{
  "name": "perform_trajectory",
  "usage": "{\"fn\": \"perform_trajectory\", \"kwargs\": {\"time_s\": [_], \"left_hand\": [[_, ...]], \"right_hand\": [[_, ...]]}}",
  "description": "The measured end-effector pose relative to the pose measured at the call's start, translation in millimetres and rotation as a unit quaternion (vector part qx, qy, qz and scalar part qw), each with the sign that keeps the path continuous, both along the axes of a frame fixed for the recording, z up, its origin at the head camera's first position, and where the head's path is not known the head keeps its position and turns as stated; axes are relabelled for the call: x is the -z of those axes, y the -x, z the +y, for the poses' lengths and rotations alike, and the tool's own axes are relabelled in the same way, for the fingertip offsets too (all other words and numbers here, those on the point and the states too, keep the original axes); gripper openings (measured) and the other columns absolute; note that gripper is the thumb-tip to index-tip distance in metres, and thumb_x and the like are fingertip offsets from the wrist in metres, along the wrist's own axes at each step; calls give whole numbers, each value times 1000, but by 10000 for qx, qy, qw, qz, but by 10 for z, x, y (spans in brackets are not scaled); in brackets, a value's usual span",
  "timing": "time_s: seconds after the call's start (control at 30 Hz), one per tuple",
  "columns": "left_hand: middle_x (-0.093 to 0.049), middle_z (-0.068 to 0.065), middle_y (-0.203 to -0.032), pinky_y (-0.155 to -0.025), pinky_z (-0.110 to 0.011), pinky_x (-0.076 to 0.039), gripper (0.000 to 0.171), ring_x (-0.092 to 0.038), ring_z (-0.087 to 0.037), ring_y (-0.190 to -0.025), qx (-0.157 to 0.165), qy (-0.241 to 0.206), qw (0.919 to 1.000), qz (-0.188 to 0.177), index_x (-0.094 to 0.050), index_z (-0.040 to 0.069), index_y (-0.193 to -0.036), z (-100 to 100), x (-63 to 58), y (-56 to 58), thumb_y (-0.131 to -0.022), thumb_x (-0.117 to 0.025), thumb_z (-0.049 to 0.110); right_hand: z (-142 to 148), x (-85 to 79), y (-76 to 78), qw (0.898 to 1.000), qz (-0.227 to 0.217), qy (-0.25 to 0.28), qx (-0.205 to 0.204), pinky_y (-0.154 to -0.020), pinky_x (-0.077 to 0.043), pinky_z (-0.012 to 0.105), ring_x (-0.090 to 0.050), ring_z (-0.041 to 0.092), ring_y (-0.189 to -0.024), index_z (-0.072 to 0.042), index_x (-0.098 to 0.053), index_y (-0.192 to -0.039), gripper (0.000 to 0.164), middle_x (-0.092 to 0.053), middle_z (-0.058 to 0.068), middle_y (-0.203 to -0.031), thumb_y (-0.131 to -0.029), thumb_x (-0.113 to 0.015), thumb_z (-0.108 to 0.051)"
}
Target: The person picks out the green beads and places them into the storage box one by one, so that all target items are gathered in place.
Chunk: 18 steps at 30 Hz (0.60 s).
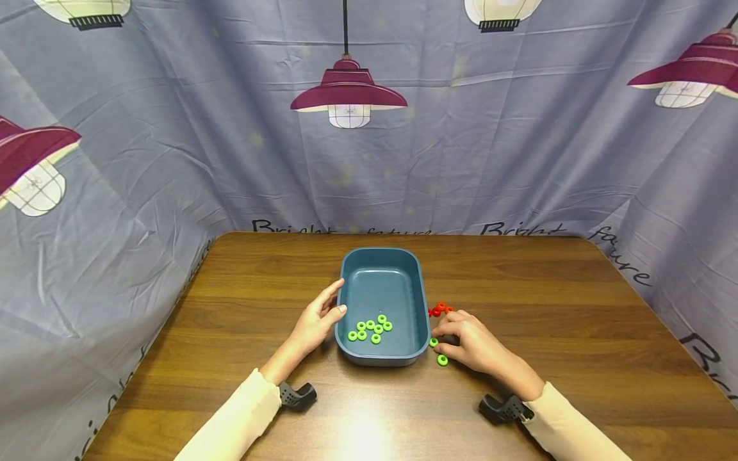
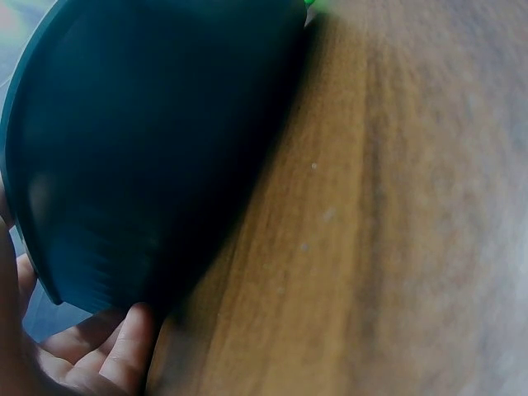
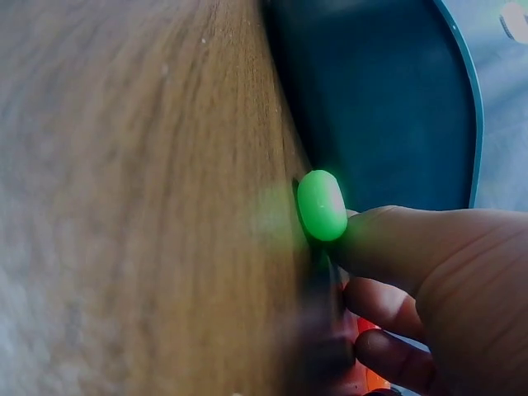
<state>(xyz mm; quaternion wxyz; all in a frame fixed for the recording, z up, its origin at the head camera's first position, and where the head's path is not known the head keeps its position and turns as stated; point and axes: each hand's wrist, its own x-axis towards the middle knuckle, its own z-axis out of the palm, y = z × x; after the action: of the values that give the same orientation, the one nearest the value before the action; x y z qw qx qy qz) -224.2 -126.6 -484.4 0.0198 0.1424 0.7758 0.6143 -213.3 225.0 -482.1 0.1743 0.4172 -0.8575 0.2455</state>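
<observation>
A blue oblong box [image 1: 412, 288] stands on the wooden table. Small bright-green rings [image 1: 376, 339] lie inside its near half. My left hand [image 1: 311, 325] rests against the box's left wall, fingertips at the rim. In the left wrist view, fingers [image 2: 132, 338] touch the dark outer wall. My right hand [image 1: 475, 344] is low over the table, right of the box. Its thumb and forefinger stand apart on either side of a green ring [image 1: 434, 342]. Another green ring [image 1: 442, 360] lies nearer me, beneath the thumb. In the right wrist view, a green ring [image 3: 322, 206] sits beside the thumb.
Several red rings [image 1: 441, 307] lie beyond my right fingers, partly hidden by them. The box wall borders the loose rings on the left. A patterned curtain [image 1: 375, 166] hangs behind the wooden table [image 1: 277, 275] and at both sides.
</observation>
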Motion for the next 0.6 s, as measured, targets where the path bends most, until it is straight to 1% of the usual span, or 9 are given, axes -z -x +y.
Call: {"fn": "perform_trajectory", "kwargs": {"time_s": [0.23,0.47,0.6], "left_hand": [[-54,-29,-146,-113,-48,-45,60,-54,-42,-136,-55,24,10000,7,-37,8,-157,-6,1,-8,-101,-58,11],[-54,-29,-146,-113,-47,-45,60,-53,-43,-136,-49,-36,10000,-29,-38,9,-157,-2,-1,-4,-101,-59,11],[-54,-29,-146,-113,-47,-45,60,-53,-43,-136,-57,-29,10000,-31,-38,8,-157,0,-3,-5,-101,-59,11]], "right_hand": [[-9,-9,-5,9998,-153,-99,96,-75,-50,30,-61,13,-82,-15,-78,-89,20,-69,-6,-86,-72,-84,-7],[-16,-28,-17,9995,-184,-108,211,-76,-50,29,-62,12,-83,-15,-76,-86,19,-70,-7,-85,-71,-83,-7],[-9,-38,-19,9996,-179,-57,209,-76,-51,30,-63,13,-83,-15,-76,-86,19,-72,-8,-85,-71,-83,-6]]}}
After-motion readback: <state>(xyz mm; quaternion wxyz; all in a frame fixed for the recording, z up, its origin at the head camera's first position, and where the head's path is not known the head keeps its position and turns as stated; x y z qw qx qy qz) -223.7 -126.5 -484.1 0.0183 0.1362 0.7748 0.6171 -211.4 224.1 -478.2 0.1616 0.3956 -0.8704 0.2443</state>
